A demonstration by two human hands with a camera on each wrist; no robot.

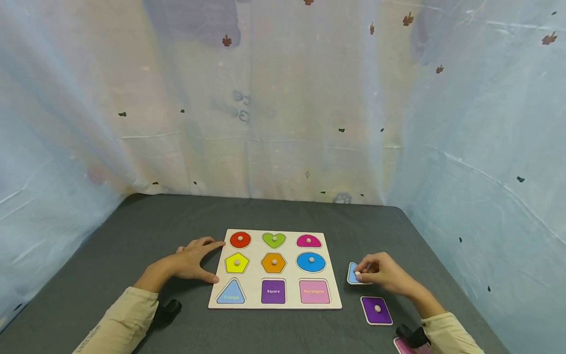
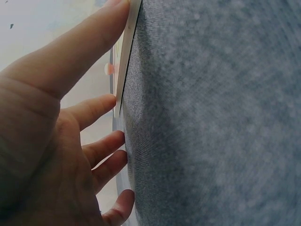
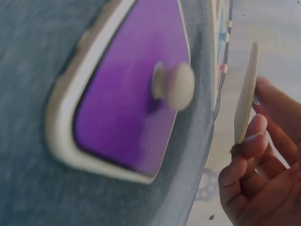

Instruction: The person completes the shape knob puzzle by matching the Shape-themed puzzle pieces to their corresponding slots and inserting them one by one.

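A wooden shape-puzzle board lies on the table in the head view. My left hand spreads its fingers along the board's left side, with thumb and index finger touching the edge. To the right of the board, my right hand pinches the white knob of a blue triangle piece. In the right wrist view that piece is seen edge-on, lifted off the table. A purple square piece with a knob lies just below the right hand. The bottom row of the board shows labelled triangle, square and rectangle places without knobs.
A pink piece is partly hidden under the right wrist's black strap. Knobbed pieces, such as a red circle and a blue oval, sit in the upper rows. A pale curtain stands behind the grey table.
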